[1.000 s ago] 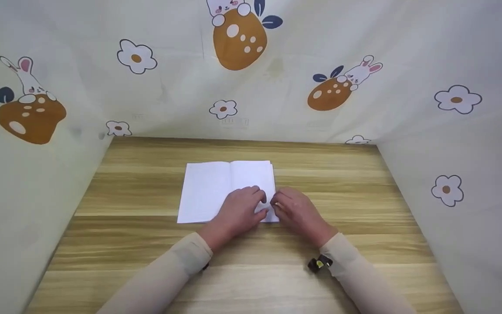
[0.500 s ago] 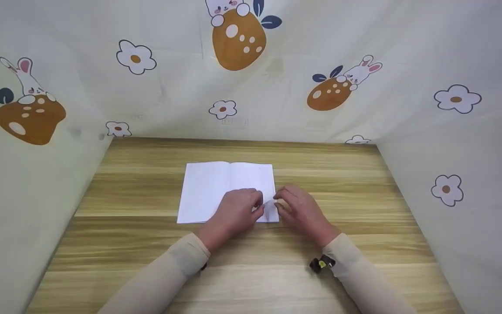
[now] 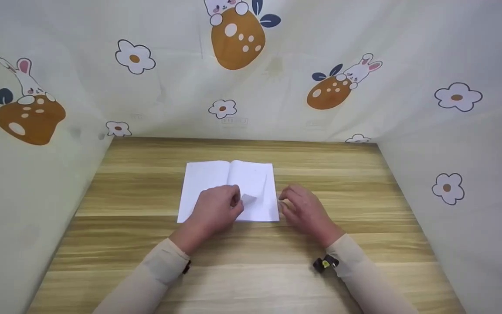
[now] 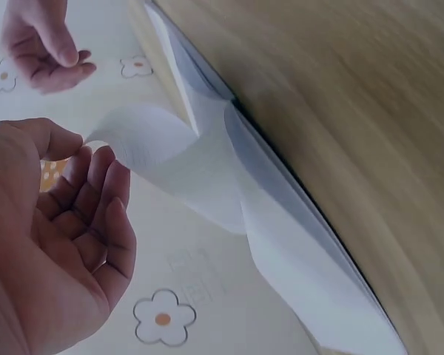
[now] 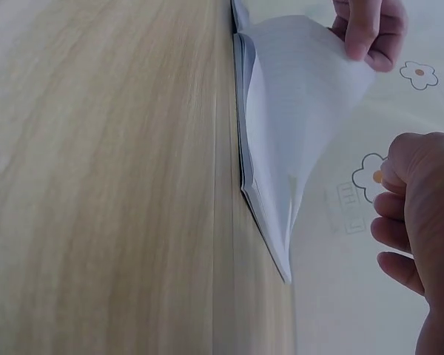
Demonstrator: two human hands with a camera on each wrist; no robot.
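An open notebook (image 3: pixel 205 174) with white pages lies on the wooden table. My left hand (image 3: pixel 217 205) pinches the edge of one page (image 4: pixel 152 137) between thumb and fingertips. That page is lifted off the right half and curves over toward the left, as the right wrist view also shows with the page (image 5: pixel 303 96) bowed up from the stack. Just off the notebook's right edge is my right hand (image 3: pixel 305 211), its fingers loosely curled with nothing between them.
The wood-grain table (image 3: pixel 137 253) runs all round the notebook. Pale curtains (image 3: pixel 168 87) printed with flowers and rabbits stand at the back and both sides. A small black device (image 3: pixel 326 263) sits at the right wrist.
My left hand has moved left, drawing the page's edge up and over from the right side. My right hand has parted from the page and shifted slightly right.
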